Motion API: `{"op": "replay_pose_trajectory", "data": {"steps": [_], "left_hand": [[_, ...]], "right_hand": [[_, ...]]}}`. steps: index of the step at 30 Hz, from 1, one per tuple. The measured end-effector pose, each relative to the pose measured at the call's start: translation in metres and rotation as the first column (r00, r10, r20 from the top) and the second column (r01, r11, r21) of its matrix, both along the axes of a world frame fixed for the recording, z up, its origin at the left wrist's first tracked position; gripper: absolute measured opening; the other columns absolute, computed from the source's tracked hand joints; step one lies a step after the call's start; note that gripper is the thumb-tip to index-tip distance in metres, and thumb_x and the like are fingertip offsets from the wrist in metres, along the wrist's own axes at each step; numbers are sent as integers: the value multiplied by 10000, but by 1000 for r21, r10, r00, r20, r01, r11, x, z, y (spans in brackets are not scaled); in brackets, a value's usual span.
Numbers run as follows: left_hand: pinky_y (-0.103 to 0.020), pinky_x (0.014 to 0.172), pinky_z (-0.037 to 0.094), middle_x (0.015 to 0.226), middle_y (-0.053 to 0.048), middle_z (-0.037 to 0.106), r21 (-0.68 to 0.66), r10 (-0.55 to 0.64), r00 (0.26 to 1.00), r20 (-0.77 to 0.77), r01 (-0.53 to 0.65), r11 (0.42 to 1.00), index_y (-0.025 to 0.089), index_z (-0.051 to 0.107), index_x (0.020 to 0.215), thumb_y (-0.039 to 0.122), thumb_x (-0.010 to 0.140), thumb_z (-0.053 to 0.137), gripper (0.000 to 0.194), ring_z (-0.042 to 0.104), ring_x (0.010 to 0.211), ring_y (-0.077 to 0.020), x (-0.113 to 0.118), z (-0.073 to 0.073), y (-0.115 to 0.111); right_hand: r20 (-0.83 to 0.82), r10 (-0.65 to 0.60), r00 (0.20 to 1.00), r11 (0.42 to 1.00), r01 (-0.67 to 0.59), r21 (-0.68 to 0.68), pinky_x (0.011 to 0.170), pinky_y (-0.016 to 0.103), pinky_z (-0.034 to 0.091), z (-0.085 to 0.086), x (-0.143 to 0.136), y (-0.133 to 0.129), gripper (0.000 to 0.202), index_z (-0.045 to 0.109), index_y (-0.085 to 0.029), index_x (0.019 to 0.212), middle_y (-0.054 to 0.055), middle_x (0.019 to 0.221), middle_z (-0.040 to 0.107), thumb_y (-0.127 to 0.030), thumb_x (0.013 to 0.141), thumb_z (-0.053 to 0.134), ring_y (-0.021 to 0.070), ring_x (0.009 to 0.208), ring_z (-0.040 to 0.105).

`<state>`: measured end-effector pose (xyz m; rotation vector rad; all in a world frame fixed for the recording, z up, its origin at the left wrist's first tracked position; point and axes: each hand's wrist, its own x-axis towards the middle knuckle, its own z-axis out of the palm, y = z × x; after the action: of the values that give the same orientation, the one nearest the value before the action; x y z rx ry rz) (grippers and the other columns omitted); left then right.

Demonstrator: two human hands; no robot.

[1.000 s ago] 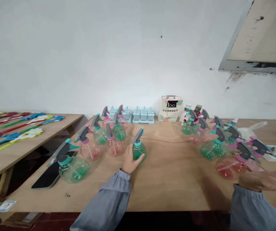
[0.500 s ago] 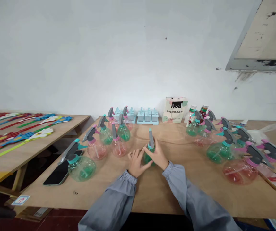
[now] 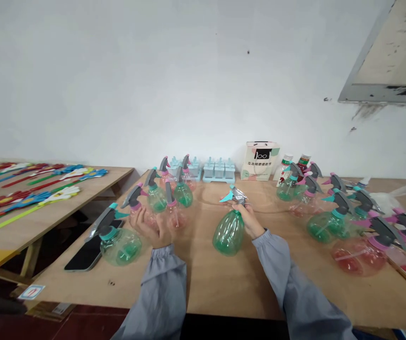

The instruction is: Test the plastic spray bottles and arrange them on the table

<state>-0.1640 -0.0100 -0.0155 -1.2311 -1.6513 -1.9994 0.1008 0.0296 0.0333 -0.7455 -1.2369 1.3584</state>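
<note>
My right hand (image 3: 247, 219) is closed around the neck of a green spray bottle (image 3: 228, 233), just under its grey and turquoise trigger head (image 3: 236, 194). The bottle leans, its round ribbed body low over the table and its nozzle pointing left. My left hand (image 3: 152, 228) has its fingers apart and curled upward, in front of a pink spray bottle (image 3: 134, 196) that it partly covers; whether they touch I cannot tell. Just right of that hand stands another pink spray bottle (image 3: 176, 218). To its left is a green spray bottle (image 3: 121, 246) with liquid inside.
More spray bottles (image 3: 359, 255) crowd the right side. Along the wall stand pale blue popsicle molds (image 3: 219, 171), a printed paper bag (image 3: 259, 161) and two small bottles (image 3: 283, 169). A black phone (image 3: 84, 255) lies at left. Flower-shaped hand toys (image 3: 66, 192) cover the neighbouring table.
My left hand has let go of the green spray bottle and moved left to the pink ones. My right hand has tilted the green bottle and turned its nozzle leftward.
</note>
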Motion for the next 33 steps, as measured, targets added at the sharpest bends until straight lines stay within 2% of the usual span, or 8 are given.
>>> {"op": "replay_pose_trajectory", "data": {"steps": [3, 8, 13, 18, 22, 25, 29, 33], "left_hand": [[-557, 1163, 201, 1318, -149, 467, -16, 60, 998, 23, -59, 998, 156, 453, 1262, 354, 859, 552, 460, 351, 1346, -295, -5, 7, 2], [-508, 1139, 289, 1378, -165, 460, -153, -153, 977, 148, 175, 973, 166, 415, 1332, 418, 854, 580, 565, 411, 1328, -286, -2, -3, 9], [-460, 1173, 266, 1453, -156, 419, -206, -309, 938, 155, 336, 919, 219, 354, 1398, 468, 828, 624, 679, 380, 1389, -275, -8, -21, 21], [-515, 1104, 365, 1370, -181, 493, -284, -323, 940, 109, 340, 896, 184, 303, 1417, 496, 752, 695, 833, 481, 1301, -306, -7, -25, 27], [-498, 1030, 438, 1263, -156, 557, -329, -306, 952, 21, 296, 897, 180, 412, 1336, 483, 756, 695, 713, 563, 1170, -285, 1, -21, 23], [-489, 1002, 456, 1207, -137, 584, -366, -379, 924, -48, 337, 867, 179, 450, 1294, 473, 762, 694, 654, 578, 1129, -278, 11, -18, 17], [-470, 990, 464, 1181, -132, 589, -364, -503, 856, -123, 432, 825, 171, 448, 1277, 457, 797, 657, 597, 585, 1120, -268, 24, -17, 13], [-461, 991, 466, 1185, -126, 588, -373, -560, 816, -142, 480, 794, 182, 431, 1282, 444, 818, 640, 573, 594, 1119, -258, 29, -18, 12]], "right_hand": [[-19, -77, 997, 995, 76, -59, 800, 321, 455, 3, 6, -3, 250, 712, -227, 845, 30, 837, 739, -319, 619, 659, 223, 876, 649], [-54, -132, 990, 990, 129, -54, 778, 297, 436, 1, 12, -5, 244, 695, -224, 818, 8, 776, 720, -300, 598, 623, 186, 801, 629], [17, 18, 1000, 994, -16, -108, 647, 276, 419, 3, 20, -9, 345, 701, -219, 924, 28, 850, 743, -306, 596, 641, 177, 732, 611], [35, 107, 994, 991, -104, -85, 628, 276, 412, 7, 20, -13, 348, 686, -215, 917, 34, 819, 733, -320, 597, 600, 188, 750, 613], [34, 134, 990, 991, -134, 0, 749, 319, 449, 10, 16, -14, 294, 653, -220, 857, 41, 839, 712, -343, 616, 537, 214, 848, 624], [22, 120, 992, 993, -121, 18, 795, 329, 459, 9, 15, -12, 256, 634, -223, 809, 44, 838, 708, -339, 603, 536, 219, 871, 629], [-11, 126, 992, 991, -127, -52, 693, 307, 483, 1, 19, -9, 343, 677, -221, 899, 43, 837, 728, -326, 595, 556, 203, 770, 637], [-46, 246, 968, 958, -250, -142, 612, 300, 474, -5, 22, -10, 406, 683, -199, 970, 69, 907, 740, -349, 619, 545, 200, 719, 637]]}}
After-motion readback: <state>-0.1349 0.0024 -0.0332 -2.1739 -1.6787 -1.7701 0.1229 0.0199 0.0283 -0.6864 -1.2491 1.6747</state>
